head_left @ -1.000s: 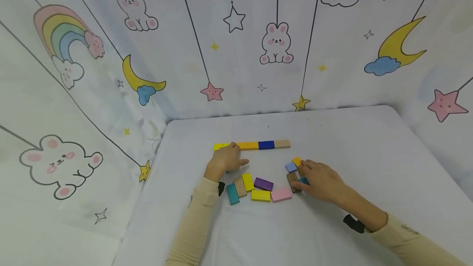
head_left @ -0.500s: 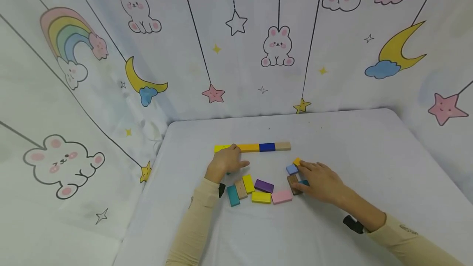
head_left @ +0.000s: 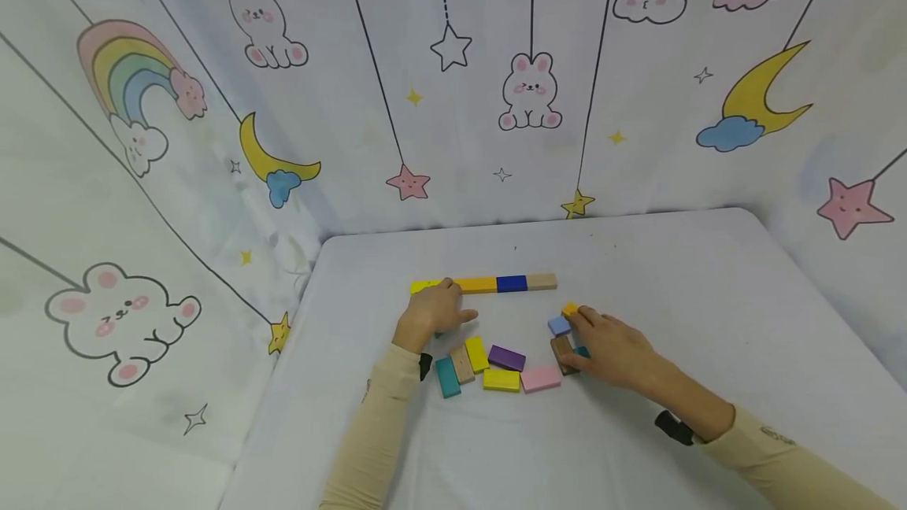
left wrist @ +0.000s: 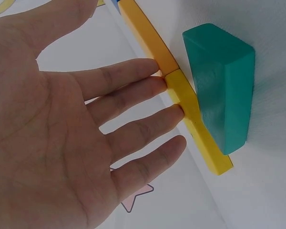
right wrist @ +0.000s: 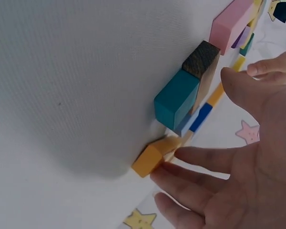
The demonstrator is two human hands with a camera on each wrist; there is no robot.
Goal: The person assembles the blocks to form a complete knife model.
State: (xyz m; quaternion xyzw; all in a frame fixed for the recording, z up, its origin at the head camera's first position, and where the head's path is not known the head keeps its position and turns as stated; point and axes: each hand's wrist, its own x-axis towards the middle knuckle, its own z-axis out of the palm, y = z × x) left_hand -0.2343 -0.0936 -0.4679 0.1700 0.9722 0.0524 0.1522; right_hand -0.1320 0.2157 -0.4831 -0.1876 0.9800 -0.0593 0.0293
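Note:
My left hand [head_left: 434, 313] lies over the left part of a row of wooden blocks, fingers extended. In the left wrist view its fingertips meet the yellow block [left wrist: 193, 114] and the end of the orange block [left wrist: 150, 36]. A teal block [left wrist: 219, 90] stands just on the near side of the row. My right hand [head_left: 611, 349] reaches over a small cluster at the right, fingers loosely bent. Its fingertips touch a small orange block [right wrist: 148, 161]. A teal block [right wrist: 176, 100], a brown block [head_left: 564, 356] and a light blue block [head_left: 559, 326] sit beside this hand.
The row continues right with a dark blue block [head_left: 512, 283] and a tan block [head_left: 542, 282]. Between the hands lie purple [head_left: 507, 357], yellow [head_left: 501, 381] and pink [head_left: 541, 379] blocks, with several others at left. A printed cloth wall [head_left: 468, 124] borders the white table [head_left: 638, 258].
My right hand shifts very slightly at the right cluster, its fingers bending a little more. The left hand and the row of blocks stay in place.

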